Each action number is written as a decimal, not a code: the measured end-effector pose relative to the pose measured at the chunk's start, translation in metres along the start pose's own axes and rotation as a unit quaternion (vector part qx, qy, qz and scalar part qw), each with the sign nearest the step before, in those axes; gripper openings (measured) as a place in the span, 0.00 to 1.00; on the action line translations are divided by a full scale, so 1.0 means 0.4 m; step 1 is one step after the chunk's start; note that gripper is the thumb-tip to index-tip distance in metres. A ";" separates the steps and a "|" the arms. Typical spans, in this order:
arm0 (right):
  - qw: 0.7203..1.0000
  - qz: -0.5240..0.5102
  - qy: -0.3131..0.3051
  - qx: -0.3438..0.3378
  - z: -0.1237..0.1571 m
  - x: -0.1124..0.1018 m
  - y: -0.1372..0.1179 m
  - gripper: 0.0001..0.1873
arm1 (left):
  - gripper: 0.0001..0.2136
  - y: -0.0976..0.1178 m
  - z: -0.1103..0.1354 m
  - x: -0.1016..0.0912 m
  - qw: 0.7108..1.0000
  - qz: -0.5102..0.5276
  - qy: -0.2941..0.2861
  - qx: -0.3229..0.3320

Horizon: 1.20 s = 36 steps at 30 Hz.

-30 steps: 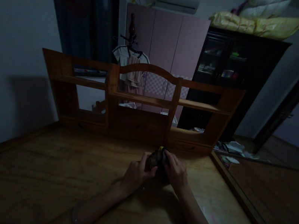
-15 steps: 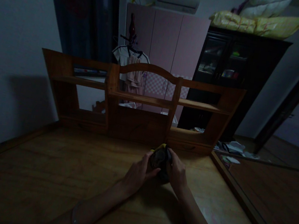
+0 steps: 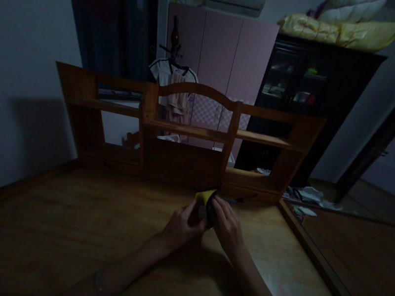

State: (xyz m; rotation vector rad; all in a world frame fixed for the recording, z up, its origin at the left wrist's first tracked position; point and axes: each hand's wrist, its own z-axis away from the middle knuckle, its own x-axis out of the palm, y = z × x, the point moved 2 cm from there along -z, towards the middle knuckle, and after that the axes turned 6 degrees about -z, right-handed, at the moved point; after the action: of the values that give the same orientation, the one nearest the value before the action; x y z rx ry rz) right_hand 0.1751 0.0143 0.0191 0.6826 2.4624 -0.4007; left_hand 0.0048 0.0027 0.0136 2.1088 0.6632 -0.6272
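Note:
Both hands are around a small dark and yellow bundle (image 3: 206, 196) that looks soft, like folded cloth; its kind I cannot make out in the dim light. My left hand (image 3: 181, 228) grips its left side, thumb in front and fingers curled behind. On the right, my right hand (image 3: 228, 224) presses its fingers over the dark part. A yellow flap shows at the top, and a greyish part lies between the hands. Past the right fingers a dark end sticks out. Below it all is the wooden bed board (image 3: 101, 233).
A wooden headboard with shelves (image 3: 188, 130) stands across the far edge. Behind it are a pink wardrobe (image 3: 218, 51), a black cabinet (image 3: 342, 86) and clothes on a rack (image 3: 178, 92). A wooden rail (image 3: 317, 267) borders the right side, a white wall (image 3: 19, 64) the left.
The bundle has been turned and folded, so more yellow shows on top and a dark end now points right. My right fingers have spread over it; the left hand has shifted slightly.

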 end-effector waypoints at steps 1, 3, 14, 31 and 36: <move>1.000 -0.001 0.001 -0.003 0.000 -0.002 -0.001 0.28 | 0.18 0.000 -0.001 -0.002 1.000 0.002 -0.002 -0.002; 1.000 -0.001 0.002 -0.006 0.002 -0.005 0.002 0.28 | 0.20 0.002 -0.002 -0.003 1.000 -0.002 -0.010 -0.001; 0.995 0.014 0.065 0.068 0.023 -0.005 0.040 0.24 | 0.20 0.013 0.003 0.004 0.998 -0.020 -0.049 -0.035; 0.987 -0.019 0.077 0.142 0.017 0.017 0.037 0.28 | 0.22 -0.013 0.004 0.019 0.997 -0.069 -0.017 0.037; 0.984 -0.049 0.072 0.154 0.005 0.020 0.015 0.30 | 0.23 -0.028 0.004 0.031 0.994 -0.104 -0.009 0.017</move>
State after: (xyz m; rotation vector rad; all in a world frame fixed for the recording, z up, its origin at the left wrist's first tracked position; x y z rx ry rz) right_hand 0.1735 0.0215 0.0119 0.7364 2.6053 -0.8089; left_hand 0.0065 0.0102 -0.0014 2.0795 0.8749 -0.7745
